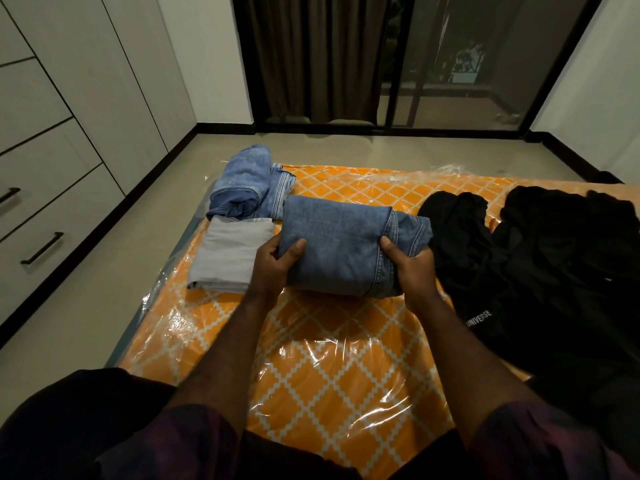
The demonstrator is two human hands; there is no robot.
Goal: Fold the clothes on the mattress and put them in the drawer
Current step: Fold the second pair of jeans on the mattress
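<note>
A folded bundle of mid-blue denim jeans (pixel 341 247) lies on the orange mattress with a white lattice pattern under clear plastic wrap (pixel 329 368), held at both ends; the left hand (pixel 275 263) grips its left edge, thumb on top and fingers curled beneath; the right hand (pixel 408 268) grips the right end at the stitched seam, thumb on top and fingers wrapped under the cloth. Just left of the bundle, touching it, sits a folded pale grey garment (pixel 228 258); behind that, at the mattress corner, rests a second folded pair of lighter blue jeans (pixel 247 183), its waistband side meeting the held bundle. To the right sprawls an unfolded heap of black clothes (pixel 540 268), one piece showing white lettering near the right wrist. Along the left wall stands a white cabinet with drawers and dark bar handles (pixel 41 249), all drawers closed; beyond the mattress hang dark brown curtains (pixel 311 57) beside a glass sliding door (pixel 467 64).
</note>
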